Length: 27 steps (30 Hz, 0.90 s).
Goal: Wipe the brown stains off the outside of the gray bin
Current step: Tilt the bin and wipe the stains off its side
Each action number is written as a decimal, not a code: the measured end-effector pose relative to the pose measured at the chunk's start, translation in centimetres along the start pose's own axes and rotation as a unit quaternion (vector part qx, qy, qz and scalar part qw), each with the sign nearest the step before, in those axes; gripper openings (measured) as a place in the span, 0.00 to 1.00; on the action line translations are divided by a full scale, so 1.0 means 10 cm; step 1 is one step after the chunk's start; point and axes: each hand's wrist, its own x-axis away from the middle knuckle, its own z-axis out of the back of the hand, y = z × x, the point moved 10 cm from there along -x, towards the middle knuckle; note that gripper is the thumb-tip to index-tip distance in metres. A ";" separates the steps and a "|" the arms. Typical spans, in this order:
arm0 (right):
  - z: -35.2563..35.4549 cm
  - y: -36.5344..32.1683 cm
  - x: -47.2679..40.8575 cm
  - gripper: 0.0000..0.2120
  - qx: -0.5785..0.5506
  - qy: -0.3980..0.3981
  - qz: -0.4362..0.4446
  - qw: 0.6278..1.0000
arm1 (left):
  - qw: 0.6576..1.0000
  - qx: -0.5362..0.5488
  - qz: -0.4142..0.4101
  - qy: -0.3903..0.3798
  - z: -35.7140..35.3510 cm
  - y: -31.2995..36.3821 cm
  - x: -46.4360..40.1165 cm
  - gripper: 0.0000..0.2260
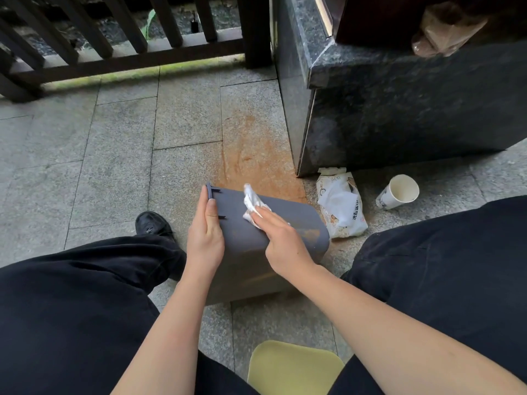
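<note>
Stone paving [119,155] carries the tipped gray bin [256,240]; left hand [206,232] grips its rim to steady it while right hand [281,238] presses a wipe [252,203] flat, brown stains [309,233] facing up.

Crumpled white wipe [251,202]: lower part covered by right hand [281,238].
Overturned gray plastic bin [285,220]: opening unseen; near side partly behind both forearms.
Left hand [205,235]: fingertips over bin's far edge, grip partly out of sight.
Pale yellow rounded lid [293,366]: cut by bottom edge.
White printed wipe packet [342,206]: text too small to read.
Clear wrapped bundle [447,29]: contents blurred.
</note>
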 end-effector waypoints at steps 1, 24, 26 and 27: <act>-0.02 -0.06 -0.03 0.36 -0.012 0.000 0.005 1.000 | 1.000 -0.002 0.000 0.001 0.00 0.00 0.00 0.26; 0.24 0.56 0.22 0.37 0.109 0.077 -0.203 0.970 | 0.990 -0.123 0.054 0.031 -0.01 -0.06 0.08 0.19; -0.04 -0.05 0.17 0.40 0.063 0.064 -0.086 0.992 | 0.992 -0.112 0.058 0.018 -0.06 -0.06 0.06 0.19; -0.19 -0.30 0.19 0.40 0.026 0.056 -0.049 0.997 | 0.993 -0.104 0.060 0.007 -0.09 -0.06 0.05 0.20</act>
